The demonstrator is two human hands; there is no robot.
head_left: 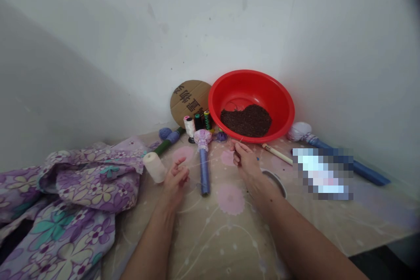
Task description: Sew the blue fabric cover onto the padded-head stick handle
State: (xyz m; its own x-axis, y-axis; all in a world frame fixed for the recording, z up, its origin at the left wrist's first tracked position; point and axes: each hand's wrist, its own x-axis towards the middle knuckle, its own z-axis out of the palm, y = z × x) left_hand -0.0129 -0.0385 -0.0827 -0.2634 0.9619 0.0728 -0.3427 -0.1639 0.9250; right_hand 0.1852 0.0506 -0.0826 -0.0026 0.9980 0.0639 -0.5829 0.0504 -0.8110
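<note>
My right hand [244,157] is closed in a pinch near the red basin, on what looks like a thin needle [241,140]; its fine shape is hard to make out. My left hand [177,175] has loosely curled fingers, and a faint thread [197,163] seems to run from them towards the right. Between my hands lies a blue-wrapped stick [204,170] with a bundled purple floral cloth head [202,136]. A large white thread cone [154,167] lies tilted beside my left hand. A grey ring, perhaps a tape roll [278,182], is partly hidden behind my right forearm.
The red basin [285,100] holds dark grains [247,121]. A cardboard disc [187,100] leans on the wall behind several thread spools [190,127]. Purple floral fabric [95,179] is heaped left. A blue stick with a white head [300,131] and a beige rod [277,154] lie right.
</note>
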